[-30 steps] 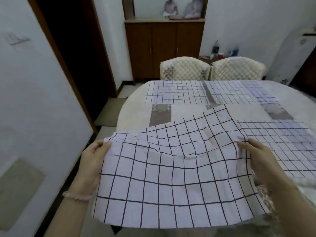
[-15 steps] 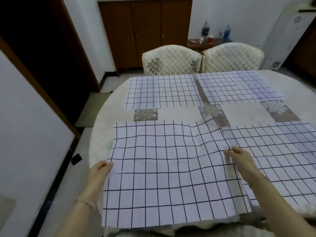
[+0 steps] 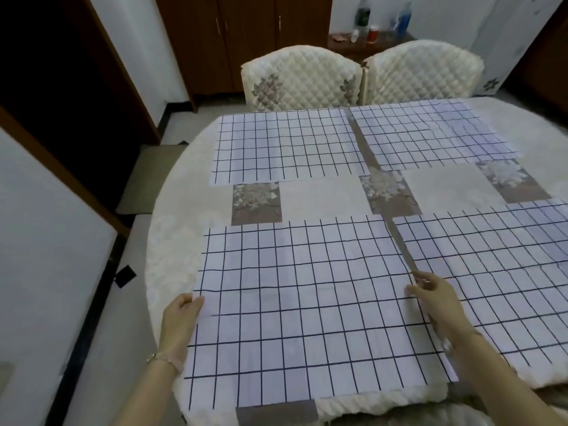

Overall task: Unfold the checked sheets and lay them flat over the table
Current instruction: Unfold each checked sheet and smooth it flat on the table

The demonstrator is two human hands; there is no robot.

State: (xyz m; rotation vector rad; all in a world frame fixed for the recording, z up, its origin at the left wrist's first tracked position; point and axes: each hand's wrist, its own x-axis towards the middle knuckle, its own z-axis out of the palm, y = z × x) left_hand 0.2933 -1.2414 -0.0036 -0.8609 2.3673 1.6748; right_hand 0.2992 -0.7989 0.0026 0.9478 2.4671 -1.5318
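Observation:
Four white sheets with a dark check lie flat on the round cream table (image 3: 172, 241). The near left sheet (image 3: 301, 309) is spread in front of me. My left hand (image 3: 181, 318) pinches its left edge, and my right hand (image 3: 436, 299) pinches its right edge. A near right sheet (image 3: 498, 272) lies beside it with a narrow gap between. Further back lie the far left sheet (image 3: 285, 146) and the far right sheet (image 3: 430, 133), also side by side.
Two quilted cream chairs (image 3: 301, 78) stand at the table's far side. Behind them are a brown wooden cabinet (image 3: 246, 35) and a low stand with bottles (image 3: 362, 13). A dark doorway (image 3: 61, 87) opens at the left.
The near left sheet, held up and rumpled a second ago, has come down and now lies flat on the table. Both hands moved down with its side edges.

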